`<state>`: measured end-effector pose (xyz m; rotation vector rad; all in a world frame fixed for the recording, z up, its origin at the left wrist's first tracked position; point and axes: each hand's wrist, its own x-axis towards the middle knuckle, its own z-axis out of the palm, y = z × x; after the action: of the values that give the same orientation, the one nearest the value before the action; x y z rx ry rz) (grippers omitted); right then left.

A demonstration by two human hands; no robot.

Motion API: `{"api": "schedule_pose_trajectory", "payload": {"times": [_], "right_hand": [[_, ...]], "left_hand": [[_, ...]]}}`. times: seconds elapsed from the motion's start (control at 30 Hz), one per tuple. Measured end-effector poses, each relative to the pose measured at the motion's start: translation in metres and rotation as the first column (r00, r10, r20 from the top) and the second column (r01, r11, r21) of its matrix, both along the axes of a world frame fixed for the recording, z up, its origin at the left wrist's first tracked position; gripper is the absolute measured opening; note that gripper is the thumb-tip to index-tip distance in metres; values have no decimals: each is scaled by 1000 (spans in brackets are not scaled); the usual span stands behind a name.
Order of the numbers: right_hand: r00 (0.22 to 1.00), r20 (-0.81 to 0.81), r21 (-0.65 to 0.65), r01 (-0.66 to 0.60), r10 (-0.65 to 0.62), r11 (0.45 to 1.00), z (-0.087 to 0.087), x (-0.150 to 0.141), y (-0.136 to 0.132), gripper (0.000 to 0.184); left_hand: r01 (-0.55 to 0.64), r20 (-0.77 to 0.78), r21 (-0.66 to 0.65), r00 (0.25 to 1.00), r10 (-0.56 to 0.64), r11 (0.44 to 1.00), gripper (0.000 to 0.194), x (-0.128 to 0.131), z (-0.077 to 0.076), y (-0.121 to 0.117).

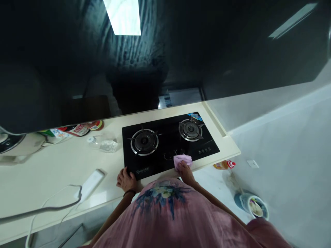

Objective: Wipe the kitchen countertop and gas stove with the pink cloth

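A black glass gas stove (165,134) with two burners is set into the pale counter. My right hand (184,169) presses a folded pink cloth (182,159) against the stove's front edge, close to the knobs. At the stove's front left corner, my left hand (126,180) rests on the counter with its fingers lying flat and nothing in it. The left burner (144,141) and right burner (190,130) carry their pan supports.
Left of the stove lie a clear plastic bottle (104,144) and a white power strip (90,183) with cables. Packages and a jar (95,125) stand farther back. A dark glossy panel (219,51) overhangs the stove. On the floor at right are an oil bottle (224,165) and a bin (254,206).
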<state>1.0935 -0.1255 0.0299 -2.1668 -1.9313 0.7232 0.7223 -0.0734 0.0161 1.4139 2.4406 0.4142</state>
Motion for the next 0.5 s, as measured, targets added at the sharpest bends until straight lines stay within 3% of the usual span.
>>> {"api": "schedule_pose_trajectory", "payload": {"times": [0.13,0.3,0.4,0.5], "right_hand": [[998,51,-164,39,-31,986,14,-31,48,65],[999,19,-152,46,-43,987,26,-34,102,77],[999,23,-150,39,-36,988,27,-34,92,80],[999,47,-182,24,-16,983,21,-37,53,80]], "left_hand": [[8,-3,16,1000,-8,1000,49,0,-2,-1],[22,11,22,1000,-22,1000,49,-1,-2,-2],[41,21,32,999,-42,999,49,-2,-2,-3],[51,27,36,998,-52,998,48,-3,-3,-4]]}}
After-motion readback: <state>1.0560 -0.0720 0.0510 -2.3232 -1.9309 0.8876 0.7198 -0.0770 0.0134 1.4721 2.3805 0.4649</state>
